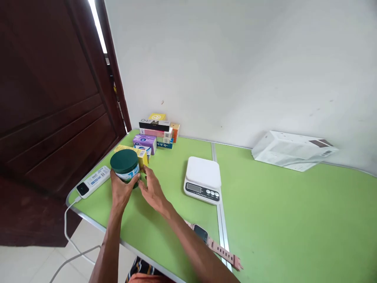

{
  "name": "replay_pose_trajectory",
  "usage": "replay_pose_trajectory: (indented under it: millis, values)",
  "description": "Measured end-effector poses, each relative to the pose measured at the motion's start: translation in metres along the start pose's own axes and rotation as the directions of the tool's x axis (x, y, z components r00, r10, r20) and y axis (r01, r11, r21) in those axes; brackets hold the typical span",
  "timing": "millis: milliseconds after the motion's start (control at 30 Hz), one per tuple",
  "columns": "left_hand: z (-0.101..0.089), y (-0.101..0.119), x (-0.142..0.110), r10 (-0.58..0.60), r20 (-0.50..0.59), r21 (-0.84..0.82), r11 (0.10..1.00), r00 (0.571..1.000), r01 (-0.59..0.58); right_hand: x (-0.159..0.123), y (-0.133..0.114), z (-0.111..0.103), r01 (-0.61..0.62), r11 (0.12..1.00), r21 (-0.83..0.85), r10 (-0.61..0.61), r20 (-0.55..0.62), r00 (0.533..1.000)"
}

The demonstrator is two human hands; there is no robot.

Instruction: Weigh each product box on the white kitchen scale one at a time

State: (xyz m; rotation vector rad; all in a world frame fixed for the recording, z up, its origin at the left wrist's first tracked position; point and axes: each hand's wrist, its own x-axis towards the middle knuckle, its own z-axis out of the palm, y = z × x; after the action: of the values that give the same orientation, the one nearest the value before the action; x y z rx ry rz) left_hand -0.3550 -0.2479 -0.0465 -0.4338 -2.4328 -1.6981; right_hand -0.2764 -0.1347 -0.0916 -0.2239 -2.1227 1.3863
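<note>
My left hand (120, 192) is wrapped around a round jar with a dark green lid (125, 164), held just above the left part of the green table (279, 208). My right hand (153, 192) is right beside the jar, its fingers stretched toward the jar's side and lightly touching or almost touching it. Behind the jar lies a yellow box (140, 153).
A white kitchen scale (203, 179) stands at the table's middle. A pile of small boxes (157, 131) sits at the back left. A white power strip (93, 181) lies at the left edge, a pink-strapped watch (216, 245) near the front, a white carton (291, 150) at the back right.
</note>
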Motion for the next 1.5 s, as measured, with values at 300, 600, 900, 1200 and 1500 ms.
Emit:
replay_pose_trajectory:
  millis: [300,600,900,1200,1500]
  values:
    - [0.010,0.021,-0.016,0.050,-0.134,0.127,0.991,0.990,-0.033,-0.016,-0.025,-0.018,0.077,0.992,-0.104,-0.078,-0.006,0.997]
    - [0.111,0.118,-0.053,0.348,0.176,-0.214,0.927,0.921,-0.309,-0.043,-0.036,-0.148,0.063,0.957,-0.284,-0.175,-0.389,0.904]
    - [0.194,0.137,-0.074,0.380,0.374,-0.257,0.919,0.846,-0.299,-0.059,0.007,-0.220,-0.099,0.927,-0.361,-0.116,-0.530,0.840]
    - [0.213,0.130,-0.070,0.348,0.406,-0.244,0.932,0.845,-0.267,-0.055,0.029,-0.227,-0.111,0.939,-0.325,-0.088,-0.540,0.837]
    - [0.196,0.101,-0.049,0.371,0.538,-0.367,0.911,0.757,-0.186,-0.066,0.043,-0.241,-0.195,0.977,-0.084,0.099,-0.632,0.769]
